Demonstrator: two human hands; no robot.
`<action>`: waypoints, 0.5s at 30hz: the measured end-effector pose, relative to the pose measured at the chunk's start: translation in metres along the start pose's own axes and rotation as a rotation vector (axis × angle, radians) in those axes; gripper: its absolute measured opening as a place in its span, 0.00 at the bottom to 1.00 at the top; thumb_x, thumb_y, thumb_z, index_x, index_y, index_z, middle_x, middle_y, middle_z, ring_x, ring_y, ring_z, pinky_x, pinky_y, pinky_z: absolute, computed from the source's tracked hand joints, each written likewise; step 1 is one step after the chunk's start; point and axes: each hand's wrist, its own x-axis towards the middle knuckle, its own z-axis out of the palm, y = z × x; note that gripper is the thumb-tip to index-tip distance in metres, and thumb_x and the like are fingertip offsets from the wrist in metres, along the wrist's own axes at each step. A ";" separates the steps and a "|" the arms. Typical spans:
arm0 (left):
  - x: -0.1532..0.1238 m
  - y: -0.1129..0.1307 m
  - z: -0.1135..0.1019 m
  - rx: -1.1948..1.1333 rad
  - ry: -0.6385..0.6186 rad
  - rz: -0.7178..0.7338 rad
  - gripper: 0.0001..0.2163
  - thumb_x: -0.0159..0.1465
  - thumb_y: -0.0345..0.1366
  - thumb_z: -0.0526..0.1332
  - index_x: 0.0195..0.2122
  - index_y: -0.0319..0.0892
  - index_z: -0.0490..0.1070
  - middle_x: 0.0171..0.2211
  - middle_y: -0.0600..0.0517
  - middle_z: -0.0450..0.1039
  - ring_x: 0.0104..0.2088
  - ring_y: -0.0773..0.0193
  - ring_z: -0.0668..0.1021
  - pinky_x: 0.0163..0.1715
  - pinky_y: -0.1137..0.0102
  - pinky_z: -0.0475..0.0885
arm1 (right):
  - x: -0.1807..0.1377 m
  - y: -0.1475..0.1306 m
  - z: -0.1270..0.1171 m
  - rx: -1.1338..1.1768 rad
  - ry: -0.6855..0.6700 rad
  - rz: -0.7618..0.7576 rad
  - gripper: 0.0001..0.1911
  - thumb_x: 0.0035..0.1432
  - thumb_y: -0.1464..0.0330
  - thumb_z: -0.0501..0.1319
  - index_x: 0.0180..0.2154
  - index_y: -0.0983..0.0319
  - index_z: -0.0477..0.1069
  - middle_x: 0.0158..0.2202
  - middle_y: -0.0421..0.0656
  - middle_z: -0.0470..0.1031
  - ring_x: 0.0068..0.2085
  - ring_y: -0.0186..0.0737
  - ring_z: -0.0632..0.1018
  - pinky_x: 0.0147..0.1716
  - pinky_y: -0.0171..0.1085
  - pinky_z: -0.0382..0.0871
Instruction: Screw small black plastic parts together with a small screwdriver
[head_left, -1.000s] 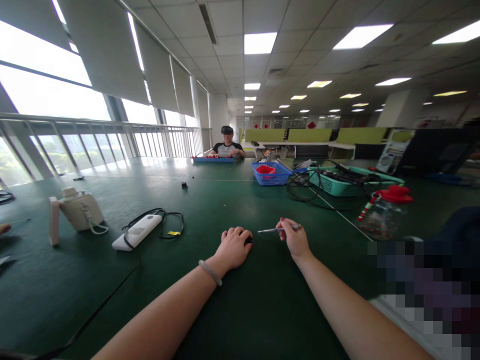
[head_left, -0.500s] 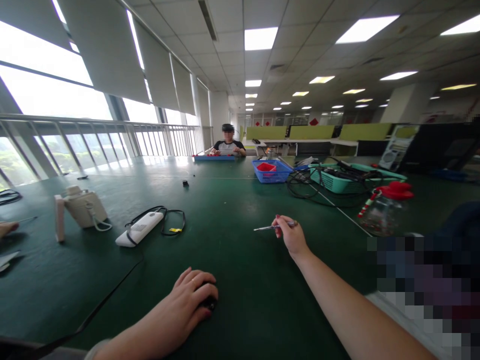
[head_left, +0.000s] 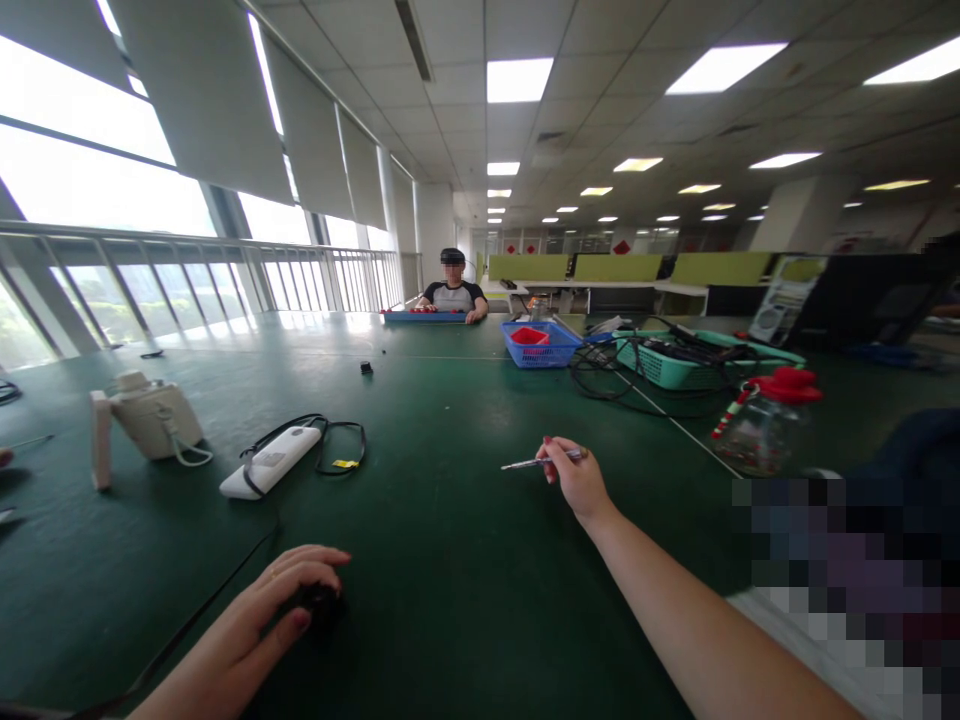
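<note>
My right hand hovers over the middle of the green table and pinches a thin metal tool that points left. My left hand lies near the front edge at the lower left, its fingers curled over a small black object on the table. A thin black cable runs past that hand toward the lower left.
A white power bank with a black cord and a white device lie at the left. A blue basket, a teal basket with cables and a red-capped jar stand at the right. A person sits at the far end.
My left hand has dragged the small black object from beside the right hand toward me and to the left. My right hand with the tool has stayed roughly in place.
</note>
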 end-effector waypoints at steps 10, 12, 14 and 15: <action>-0.007 -0.002 0.014 0.152 0.357 -0.095 0.17 0.64 0.51 0.55 0.47 0.53 0.76 0.43 0.54 0.80 0.42 0.60 0.82 0.40 0.71 0.79 | 0.000 0.001 0.000 0.005 -0.010 0.013 0.21 0.62 0.52 0.57 0.24 0.60 0.71 0.20 0.37 0.66 0.23 0.34 0.67 0.25 0.34 0.62; -0.006 0.000 0.017 0.198 0.355 -0.082 0.16 0.64 0.51 0.55 0.46 0.53 0.76 0.43 0.54 0.80 0.42 0.60 0.82 0.41 0.71 0.79 | 0.001 0.002 0.000 -0.003 -0.012 0.005 0.21 0.62 0.52 0.57 0.24 0.60 0.71 0.20 0.37 0.66 0.23 0.34 0.67 0.25 0.34 0.62; -0.006 0.000 0.020 0.231 0.339 -0.076 0.16 0.65 0.50 0.55 0.46 0.53 0.77 0.43 0.55 0.81 0.42 0.60 0.82 0.41 0.71 0.79 | 0.001 0.003 0.000 -0.005 -0.015 0.002 0.21 0.62 0.52 0.57 0.25 0.60 0.71 0.20 0.37 0.66 0.23 0.34 0.67 0.25 0.34 0.62; -0.007 -0.001 0.021 0.242 0.331 -0.074 0.16 0.65 0.50 0.55 0.46 0.53 0.76 0.43 0.55 0.81 0.41 0.61 0.83 0.41 0.71 0.79 | 0.001 0.003 0.000 -0.003 -0.016 0.002 0.21 0.62 0.52 0.57 0.25 0.60 0.71 0.20 0.37 0.66 0.23 0.34 0.67 0.24 0.34 0.62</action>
